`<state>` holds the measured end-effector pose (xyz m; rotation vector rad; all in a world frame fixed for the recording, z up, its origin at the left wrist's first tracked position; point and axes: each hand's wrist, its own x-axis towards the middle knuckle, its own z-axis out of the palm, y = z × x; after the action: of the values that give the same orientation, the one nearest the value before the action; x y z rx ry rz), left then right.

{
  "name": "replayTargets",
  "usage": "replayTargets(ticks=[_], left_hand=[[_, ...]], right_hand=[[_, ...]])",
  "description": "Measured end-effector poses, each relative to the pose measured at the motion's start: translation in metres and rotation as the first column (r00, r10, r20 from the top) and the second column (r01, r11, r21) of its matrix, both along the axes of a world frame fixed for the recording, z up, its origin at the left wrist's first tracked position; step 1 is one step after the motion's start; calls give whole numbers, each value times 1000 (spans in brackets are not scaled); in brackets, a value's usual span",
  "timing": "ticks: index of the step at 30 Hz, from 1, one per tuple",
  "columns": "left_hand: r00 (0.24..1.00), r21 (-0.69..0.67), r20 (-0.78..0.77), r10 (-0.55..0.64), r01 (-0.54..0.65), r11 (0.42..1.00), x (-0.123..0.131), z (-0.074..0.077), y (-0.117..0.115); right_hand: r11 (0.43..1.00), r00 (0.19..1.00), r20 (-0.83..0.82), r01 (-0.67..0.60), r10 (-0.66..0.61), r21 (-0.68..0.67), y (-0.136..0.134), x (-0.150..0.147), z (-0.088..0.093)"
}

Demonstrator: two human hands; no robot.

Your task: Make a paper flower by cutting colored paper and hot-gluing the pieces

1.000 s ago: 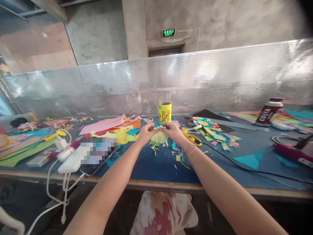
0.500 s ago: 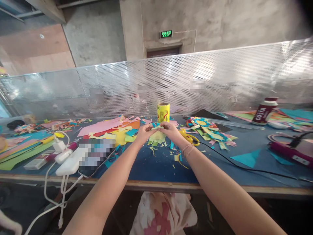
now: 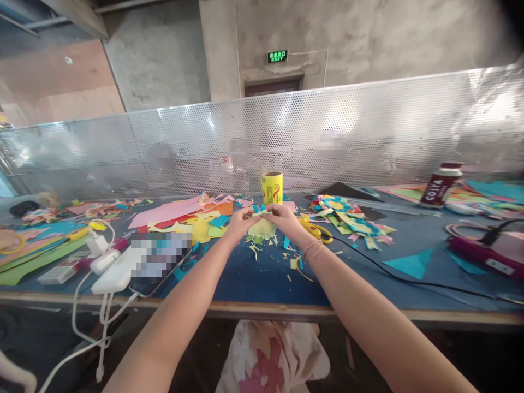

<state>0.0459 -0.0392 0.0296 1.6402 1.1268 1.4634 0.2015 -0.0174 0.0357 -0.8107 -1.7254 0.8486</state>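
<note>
My left hand (image 3: 240,222) and my right hand (image 3: 283,218) meet over the middle of the blue table (image 3: 262,273), fingers pinched together on a small light green paper piece (image 3: 259,215). Below them lies a yellow-green paper cutout (image 3: 262,230) amid loose scraps. A yellow tape roll (image 3: 272,188) stands upright just behind my hands. Yellow-handled scissors (image 3: 315,229) lie right of my right wrist, which wears a thin bracelet.
Coloured paper sheets (image 3: 184,213) lie at the left, a phone (image 3: 158,262) on a white power bank (image 3: 118,273) with cables at front left. A paper flower pile (image 3: 347,215), a bottle (image 3: 440,184), a black cable (image 3: 409,281) and a purple tool (image 3: 483,256) lie right. A perforated metal screen (image 3: 286,136) backs the table.
My hands stay pinched together at the same spot with only slight finger shifts. The view has drifted a little.
</note>
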Motion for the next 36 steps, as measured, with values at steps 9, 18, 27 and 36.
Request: replayTargets(ticks=[9,18,27,36], left_hand=[[1000,-6,22,1,-1,1000,1,1,2],[1000,31,21,-21,21,999,-1,1,-1],[997,7,61,-40,40,999,1,2,-3],[995,-18,86,-54,55,998,2,3,-3]], right_hand=[[999,999,23,30,-30,18,-2,0,1],[993,996,-59,-75,70,-87,-11,-1,5],[997,997,-32,-69,69,-24,-11,0,5],[996,995,-65,-76,72,-53,-14,-1,6]])
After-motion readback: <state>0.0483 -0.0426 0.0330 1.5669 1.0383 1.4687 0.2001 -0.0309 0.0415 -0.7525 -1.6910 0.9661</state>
